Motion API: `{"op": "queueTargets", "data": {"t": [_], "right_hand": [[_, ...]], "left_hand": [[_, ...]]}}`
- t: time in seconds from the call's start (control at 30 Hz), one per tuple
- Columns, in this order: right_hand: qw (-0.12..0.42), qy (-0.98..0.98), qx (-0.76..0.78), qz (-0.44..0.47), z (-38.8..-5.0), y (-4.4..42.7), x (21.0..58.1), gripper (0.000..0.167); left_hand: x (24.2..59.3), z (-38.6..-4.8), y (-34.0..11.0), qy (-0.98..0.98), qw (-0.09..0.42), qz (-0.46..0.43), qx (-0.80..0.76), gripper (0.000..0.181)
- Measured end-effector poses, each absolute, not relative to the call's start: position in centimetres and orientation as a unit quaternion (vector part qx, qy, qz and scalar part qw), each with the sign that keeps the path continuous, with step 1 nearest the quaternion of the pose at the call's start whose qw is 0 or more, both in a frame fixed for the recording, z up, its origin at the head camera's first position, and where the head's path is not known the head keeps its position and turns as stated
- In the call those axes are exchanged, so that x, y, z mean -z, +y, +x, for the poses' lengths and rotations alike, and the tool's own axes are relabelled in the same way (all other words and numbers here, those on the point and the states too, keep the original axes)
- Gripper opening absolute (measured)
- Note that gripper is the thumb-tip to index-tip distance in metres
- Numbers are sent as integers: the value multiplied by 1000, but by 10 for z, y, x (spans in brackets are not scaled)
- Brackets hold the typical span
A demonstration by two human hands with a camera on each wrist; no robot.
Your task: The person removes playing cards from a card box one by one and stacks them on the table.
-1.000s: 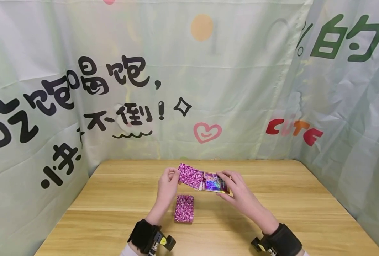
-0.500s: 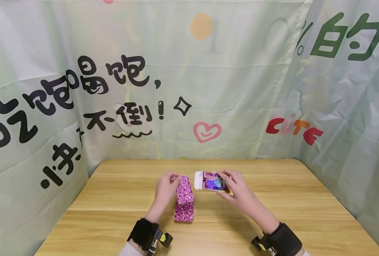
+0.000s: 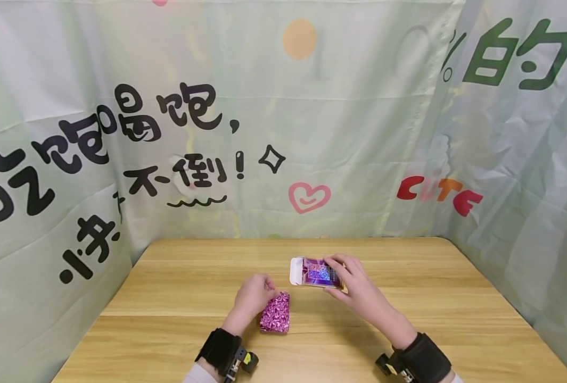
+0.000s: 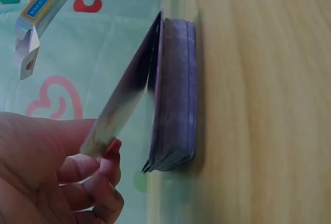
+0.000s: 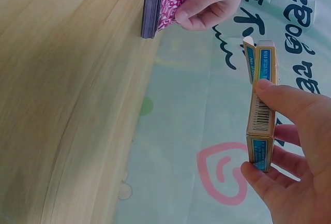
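A thick deck of cards (image 4: 177,94) with pink-and-white patterned backs lies on the wooden table. My left hand (image 3: 255,293) pinches a card (image 4: 121,102) by one end between thumb and fingers. That card slants up from the deck, its far end meeting the top of the pile. Above the table, to the right, my right hand (image 3: 357,282) grips a small purple shiny card box (image 3: 318,271) between thumb and fingers. The box's white end flap (image 3: 296,271) hangs open towards the left. Whether cards remain inside the box is hidden.
The wooden table (image 3: 408,319) stretches out on both sides of the hands. Printed cloth curtains (image 3: 245,122) hang behind it and along both sides. Each wrist wears a black strap (image 3: 220,348) with a small camera.
My left hand has carried a pink-backed card away from the box's mouth, down and over to the deck. The right hand and the box have stayed nearly still.
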State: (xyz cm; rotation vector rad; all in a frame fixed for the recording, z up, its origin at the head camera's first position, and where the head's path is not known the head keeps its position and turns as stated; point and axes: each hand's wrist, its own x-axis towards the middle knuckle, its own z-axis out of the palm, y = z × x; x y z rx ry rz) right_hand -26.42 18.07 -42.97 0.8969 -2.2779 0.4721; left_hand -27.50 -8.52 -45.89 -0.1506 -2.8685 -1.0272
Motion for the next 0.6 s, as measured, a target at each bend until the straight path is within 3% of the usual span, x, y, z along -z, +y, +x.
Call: {"op": "queueTargets", "data": {"t": [0.4,0.6], "right_hand": [[312,-870,-178,339,-262,180,428,69],[310,-872,-176,336,-261,179,426,69]], "left_hand": [[456,-273,-83,-951,75,-14,301,25],[439,-273,-77,-899,147,-44,410,14]]}}
